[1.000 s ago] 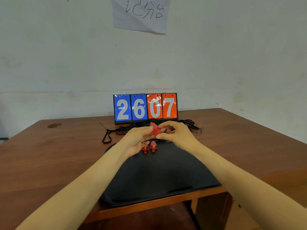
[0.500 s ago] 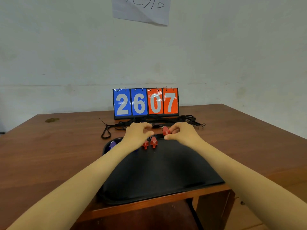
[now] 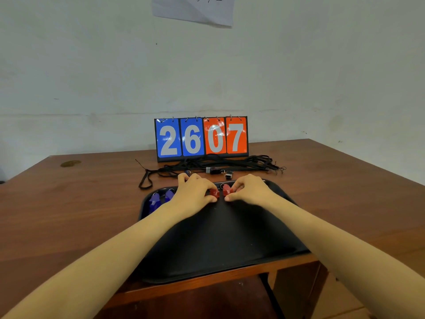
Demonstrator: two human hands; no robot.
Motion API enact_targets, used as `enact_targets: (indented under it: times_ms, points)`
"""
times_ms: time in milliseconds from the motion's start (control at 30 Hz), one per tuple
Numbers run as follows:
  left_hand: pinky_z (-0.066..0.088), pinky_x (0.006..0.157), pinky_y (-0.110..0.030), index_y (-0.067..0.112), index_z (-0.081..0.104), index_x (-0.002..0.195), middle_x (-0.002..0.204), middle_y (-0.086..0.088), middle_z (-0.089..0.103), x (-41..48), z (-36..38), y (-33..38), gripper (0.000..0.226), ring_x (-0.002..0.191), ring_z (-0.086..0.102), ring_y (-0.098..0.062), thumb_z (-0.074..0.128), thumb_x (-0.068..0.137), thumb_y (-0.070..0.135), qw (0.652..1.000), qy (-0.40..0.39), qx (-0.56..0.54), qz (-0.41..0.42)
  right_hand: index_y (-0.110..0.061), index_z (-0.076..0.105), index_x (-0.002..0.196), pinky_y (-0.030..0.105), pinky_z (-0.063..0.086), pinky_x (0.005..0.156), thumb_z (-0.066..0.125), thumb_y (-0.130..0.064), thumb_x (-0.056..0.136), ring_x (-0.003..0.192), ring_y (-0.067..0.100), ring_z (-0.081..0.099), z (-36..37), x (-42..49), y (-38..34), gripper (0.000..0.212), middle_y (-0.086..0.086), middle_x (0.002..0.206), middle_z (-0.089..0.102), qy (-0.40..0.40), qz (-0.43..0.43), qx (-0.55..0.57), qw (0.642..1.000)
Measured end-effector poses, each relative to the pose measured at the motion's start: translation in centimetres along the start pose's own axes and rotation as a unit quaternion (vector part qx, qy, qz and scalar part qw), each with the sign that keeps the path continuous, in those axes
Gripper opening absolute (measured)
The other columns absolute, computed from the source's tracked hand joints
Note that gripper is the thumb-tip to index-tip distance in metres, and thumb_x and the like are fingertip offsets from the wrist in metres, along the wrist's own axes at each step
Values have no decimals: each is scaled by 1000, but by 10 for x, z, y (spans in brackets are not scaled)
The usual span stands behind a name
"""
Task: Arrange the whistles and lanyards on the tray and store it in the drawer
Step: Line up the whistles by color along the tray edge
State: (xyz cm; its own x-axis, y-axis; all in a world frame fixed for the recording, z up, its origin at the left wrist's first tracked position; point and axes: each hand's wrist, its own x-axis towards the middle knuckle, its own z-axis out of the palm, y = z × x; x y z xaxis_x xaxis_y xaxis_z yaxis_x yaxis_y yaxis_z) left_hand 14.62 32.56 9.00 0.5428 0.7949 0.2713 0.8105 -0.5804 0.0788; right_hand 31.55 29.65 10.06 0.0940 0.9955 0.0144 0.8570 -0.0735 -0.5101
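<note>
A black tray [image 3: 220,245] lies at the table's near edge. Two blue whistles [image 3: 154,200] sit side by side at its far left corner. At the far middle of the tray, my left hand [image 3: 195,192] pinches one red whistle [image 3: 215,192] and my right hand [image 3: 249,192] pinches another red whistle [image 3: 226,189] right beside it; both whistles rest on the tray. A tangle of black lanyards [image 3: 218,165] lies on the table behind the tray, with a clip [image 3: 228,174] at its front.
A flip scoreboard [image 3: 201,138] reading 2607 stands behind the lanyards near the wall. The brown table [image 3: 69,203] stretches left and right of the tray. A dark opening [image 3: 195,300] shows under the table's front edge.
Both hands came down from above the tray to its far edge. The red whistle held up a second ago now rests on the tray next to another red one.
</note>
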Motion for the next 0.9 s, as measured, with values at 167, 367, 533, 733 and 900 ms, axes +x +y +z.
enact_targets:
  times_ms: [167, 367, 533, 733, 900]
  points:
    - [21, 101, -37, 31, 55, 123, 126, 9, 58, 1, 4, 0, 38, 121, 42, -14, 54, 88, 44, 1000, 17, 4, 2, -17, 67, 102, 47, 42, 102, 73, -37, 76, 108, 19, 57, 0, 0, -1, 33, 2, 112, 65, -10, -7, -4, 1000]
    - [22, 100, -37, 31, 57, 120, 123, 9, 59, 1, 6, -1, 35, 120, 42, -14, 54, 88, 45, 1000, 18, -18, 4, -19, 66, 102, 50, 40, 103, 73, -39, 75, 109, 20, 57, -1, 0, 1, 34, 1, 112, 65, -19, -9, -6, 1000]
    - [22, 102, -37, 31, 52, 126, 128, 9, 55, 2, 4, -3, 45, 122, 43, -13, 52, 86, 52, 999, 30, -38, -15, -14, 64, 112, 38, 45, 99, 72, -40, 76, 108, 18, 58, -8, -3, 2, 44, 4, 117, 64, -26, -20, 20, 999]
    - [26, 106, -39, 26, 54, 126, 125, 3, 59, 25, -17, -30, 35, 121, 48, -17, 48, 93, 38, 990, 53, -77, -103, -13, 64, 114, 28, 43, 91, 56, -29, 92, 109, 17, 58, -23, 14, -5, 29, 4, 119, 64, 61, -55, 37, 996]
    - [29, 105, -40, 20, 52, 128, 131, -1, 55, 63, -20, -69, 40, 123, 46, -21, 56, 90, 33, 981, -46, -76, -173, -11, 57, 123, 31, 44, 95, 52, -26, 94, 111, 22, 56, -25, 68, -27, 33, 9, 124, 60, 52, -71, -61, 994]
